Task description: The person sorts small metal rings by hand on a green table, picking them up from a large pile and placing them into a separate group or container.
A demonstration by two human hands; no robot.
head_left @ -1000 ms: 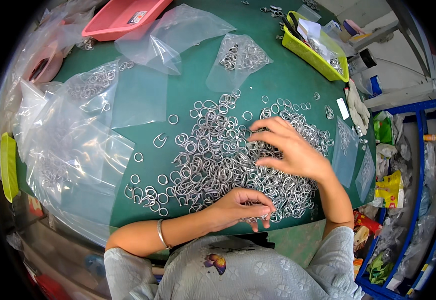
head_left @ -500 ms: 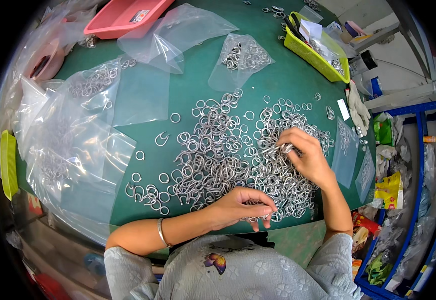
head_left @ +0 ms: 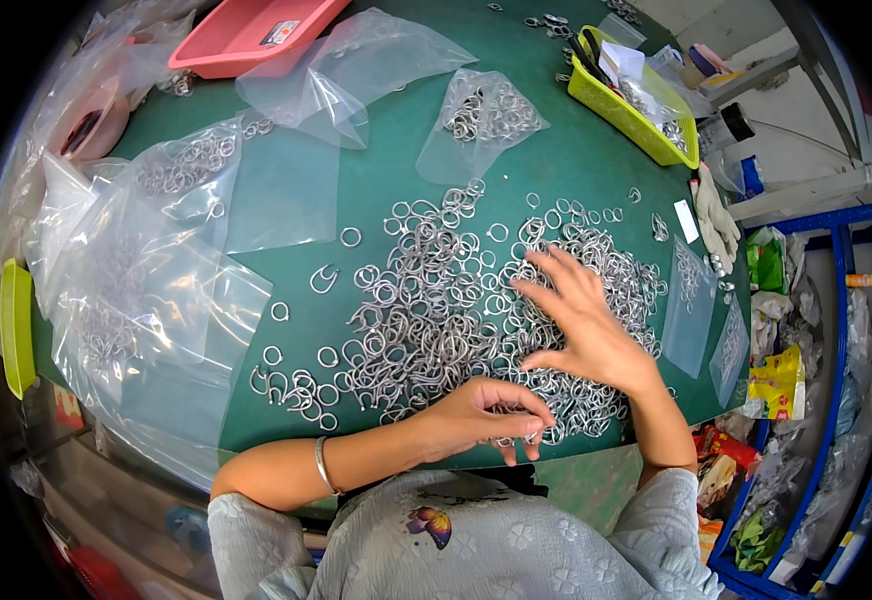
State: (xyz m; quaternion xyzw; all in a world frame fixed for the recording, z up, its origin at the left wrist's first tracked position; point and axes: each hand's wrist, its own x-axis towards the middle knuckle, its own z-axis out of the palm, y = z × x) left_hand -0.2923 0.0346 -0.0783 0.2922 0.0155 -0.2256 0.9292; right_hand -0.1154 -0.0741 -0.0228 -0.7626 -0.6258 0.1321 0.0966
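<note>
Two merging heaps of silvery metal rings (head_left: 426,290) cover the middle of the green table, many with a small gap or clasp. My right hand (head_left: 581,325) lies over the right heap with its fingers spread, fingertips touching the rings. At the front edge of the heaps, my left hand (head_left: 481,412) is curled, thumb and fingers bent around a few metal rings that show between them. How many rings it holds is partly hidden by the fingers.
Clear plastic bags (head_left: 156,280), some with rings inside, spread on the left. Another bag of rings (head_left: 486,115) lies behind the heaps. A pink tray (head_left: 246,45) and a yellow-green basket (head_left: 621,110) stand at the back. Gloves (head_left: 716,215) and a blue shelf rack (head_left: 841,390) are right.
My right hand, pinching rings above the right heap before, has let go and spread its fingers, moving slightly left and lower onto the pile. My left hand has stayed in place.
</note>
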